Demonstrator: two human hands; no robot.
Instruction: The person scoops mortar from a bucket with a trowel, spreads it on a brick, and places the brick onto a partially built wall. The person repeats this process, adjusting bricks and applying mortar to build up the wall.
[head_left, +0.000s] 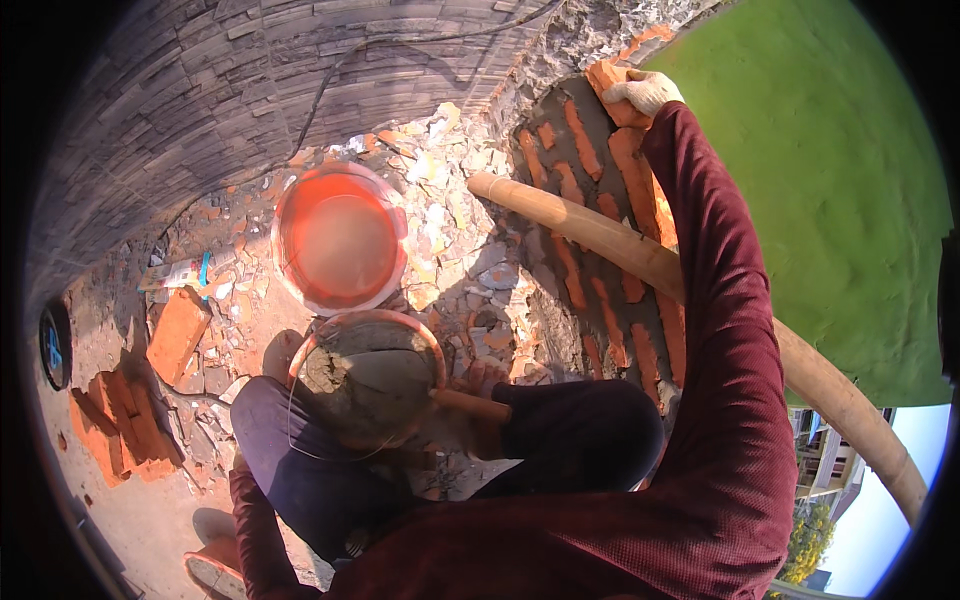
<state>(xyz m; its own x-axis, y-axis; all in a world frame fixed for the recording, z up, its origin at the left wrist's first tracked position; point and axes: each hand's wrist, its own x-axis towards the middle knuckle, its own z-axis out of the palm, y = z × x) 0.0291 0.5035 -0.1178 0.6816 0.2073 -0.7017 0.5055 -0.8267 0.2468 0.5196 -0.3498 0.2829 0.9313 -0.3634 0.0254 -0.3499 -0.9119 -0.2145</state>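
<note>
Brick (603,80) located at the far end of the brickwork (612,325), right of centre, gripped by the gloved right hand (648,92). Left hand hidden; its grip cannot be determined. Only the left sleeve (262,530) shows, at near left. Bamboo pole (570,222) crosses above the brickwork and passes beneath the right arm. Bucket of mortar (338,378) stands at the knees, trowel (470,404) resting in it, handle pointing right. Just beyond it, red bucket (289,245) contains cloudy liquid. Loose bricks (125,425) lie stacked at left. Green sheet (815,180) covers the far right.
</note>
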